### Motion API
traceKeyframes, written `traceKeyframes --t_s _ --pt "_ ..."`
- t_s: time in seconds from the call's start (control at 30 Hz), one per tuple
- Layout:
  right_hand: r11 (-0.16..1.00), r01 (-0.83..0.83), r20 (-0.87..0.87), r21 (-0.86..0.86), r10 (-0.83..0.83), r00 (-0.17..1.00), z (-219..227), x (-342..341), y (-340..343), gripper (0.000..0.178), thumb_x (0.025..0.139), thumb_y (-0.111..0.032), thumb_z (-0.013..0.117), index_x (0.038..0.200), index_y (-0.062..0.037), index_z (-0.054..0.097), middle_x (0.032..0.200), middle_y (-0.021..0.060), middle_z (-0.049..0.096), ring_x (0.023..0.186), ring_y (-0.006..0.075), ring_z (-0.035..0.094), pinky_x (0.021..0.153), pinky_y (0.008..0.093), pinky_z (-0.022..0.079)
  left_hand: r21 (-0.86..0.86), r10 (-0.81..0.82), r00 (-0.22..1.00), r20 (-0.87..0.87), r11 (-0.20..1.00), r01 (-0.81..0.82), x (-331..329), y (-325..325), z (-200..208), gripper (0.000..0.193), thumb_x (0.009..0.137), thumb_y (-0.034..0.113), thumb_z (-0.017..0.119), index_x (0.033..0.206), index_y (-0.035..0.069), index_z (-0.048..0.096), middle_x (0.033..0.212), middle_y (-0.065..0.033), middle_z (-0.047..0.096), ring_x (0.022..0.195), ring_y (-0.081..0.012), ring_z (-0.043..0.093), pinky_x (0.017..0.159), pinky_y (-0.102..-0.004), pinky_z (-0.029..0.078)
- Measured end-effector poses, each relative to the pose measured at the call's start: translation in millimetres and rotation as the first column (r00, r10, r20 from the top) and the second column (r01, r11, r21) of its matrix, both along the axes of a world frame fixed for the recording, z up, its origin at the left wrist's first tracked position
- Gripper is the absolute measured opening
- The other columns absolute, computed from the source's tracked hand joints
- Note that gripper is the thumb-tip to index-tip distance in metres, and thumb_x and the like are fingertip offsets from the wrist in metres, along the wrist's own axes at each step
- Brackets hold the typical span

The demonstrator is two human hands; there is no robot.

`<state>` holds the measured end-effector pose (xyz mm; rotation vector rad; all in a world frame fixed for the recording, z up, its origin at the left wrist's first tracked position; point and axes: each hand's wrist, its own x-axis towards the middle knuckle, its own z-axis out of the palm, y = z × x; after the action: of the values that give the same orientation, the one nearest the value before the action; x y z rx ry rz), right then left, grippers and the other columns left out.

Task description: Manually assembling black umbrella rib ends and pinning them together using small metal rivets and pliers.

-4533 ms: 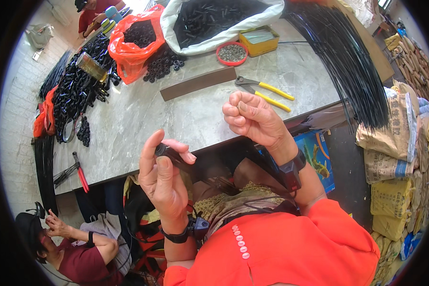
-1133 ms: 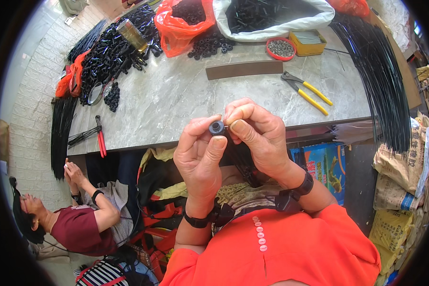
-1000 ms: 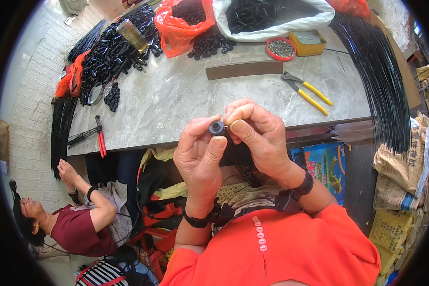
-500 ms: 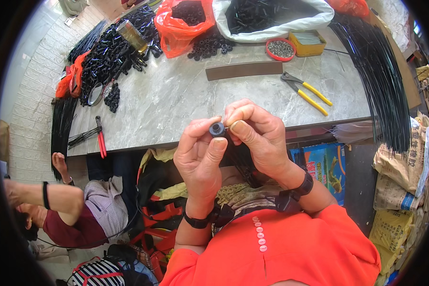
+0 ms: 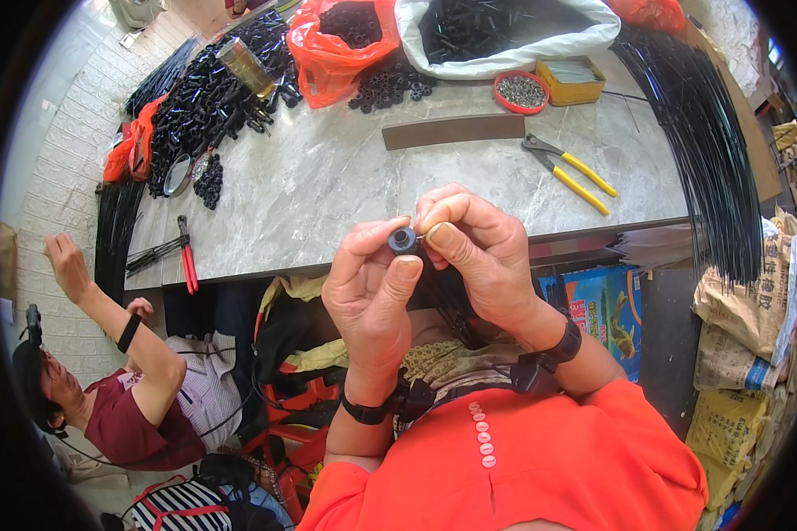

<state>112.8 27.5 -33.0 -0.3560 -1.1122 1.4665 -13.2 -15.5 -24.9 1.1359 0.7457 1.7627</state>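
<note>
A small black round plastic piece (image 5: 402, 241) with a raised hollow centre is pinched between the thumb and fingers of my left hand (image 5: 368, 292), just off the table's near edge. Close beside it my right hand (image 5: 485, 257) is closed, its thumb and forefinger pressed together right at the piece's side. A tiny thin bit shows at those fingertips, too small to name. Dark strands hang below the two hands, partly hidden by them. On the grey table (image 5: 328, 195) ahead lie a dark flat bar (image 5: 452, 132) and yellow-handled cutting pliers (image 5: 583, 183).
Red-handled pliers (image 5: 189, 264) lie at the left edge. Along the back are a heap of black parts (image 5: 221, 88), a red bag (image 5: 314, 62), a white sack (image 5: 505, 66), a red dish (image 5: 522, 92) and a yellow box (image 5: 577, 90). Black rods (image 5: 708, 150) overhang the right; a co-worker (image 5: 142, 398) sits left.
My hands and the black piece have hardly moved. The co-worker at the left has raised an arm, and that person's head has come further into view.
</note>
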Motion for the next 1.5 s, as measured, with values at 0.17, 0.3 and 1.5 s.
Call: traceKeyframes --t_s 0.17,0.3,1.5 --pt "1.000 -0.014 -0.017 -0.013 0.014 1.000 0.3 0.0 -0.3 0.010 0.098 -0.010 0.062 0.099 0.0003 0.062 0.100 0.0018 0.056 0.076 0.0047 0.049 0.068 0.0199 0.044 0.008 -0.006 1.000 -0.001 1.000 0.006 -0.1 0.0 0.0 0.030 0.090 0.002 0.069 0.119 -0.001 0.060 0.117 -0.0085 0.061 0.102 -0.0140 0.059 0.092 -0.0284 0.048" --pt "1.000 -0.020 -0.018 0.009 0.021 1.000 0.6 0.5 0.2 0.010 0.098 -0.009 0.062 0.098 0.0005 0.062 0.100 0.0020 0.056 0.077 0.0048 0.049 0.068 0.0197 0.044 0.010 0.000 1.000 0.005 1.000 0.000 0.3 0.3 -0.4 0.030 0.090 0.001 0.069 0.119 -0.001 0.060 0.117 -0.0086 0.061 0.102 -0.0143 0.059 0.091 -0.0284 0.048" --pt "1.000 -0.017 -0.026 -0.004 0.017 1.000 2.3 1.5 -1.9 0.007 0.096 -0.006 0.064 0.097 0.0010 0.062 0.101 0.0031 0.055 0.081 0.0054 0.051 0.071 0.0199 0.044 0.003 -0.034 0.999 0.022 0.999 0.034 -1.2 -0.6 1.9 0.029 0.089 0.000 0.069 0.117 -0.001 0.061 0.116 -0.0095 0.062 0.103 -0.0141 0.059 0.093 -0.0284 0.046"
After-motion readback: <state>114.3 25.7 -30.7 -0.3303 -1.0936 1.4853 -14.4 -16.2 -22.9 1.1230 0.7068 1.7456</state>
